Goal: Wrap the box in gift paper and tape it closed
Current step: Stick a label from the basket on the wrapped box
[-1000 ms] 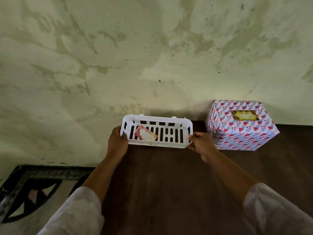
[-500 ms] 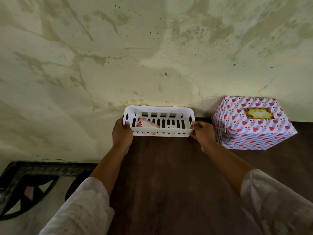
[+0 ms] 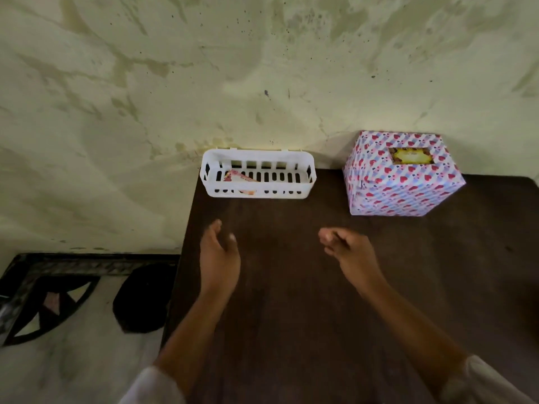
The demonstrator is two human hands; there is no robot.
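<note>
Head view: wrapped box sits far right on the table; right hand, loosely curled and empty, is nearer than the released left hand.

Single head-worn view, wide-angle, looking forward and steeply down over the dark table. Stained wall fills the upper half, close ahead; floor shows at lower left. Both forearms enter from the bottom edge.
</note>
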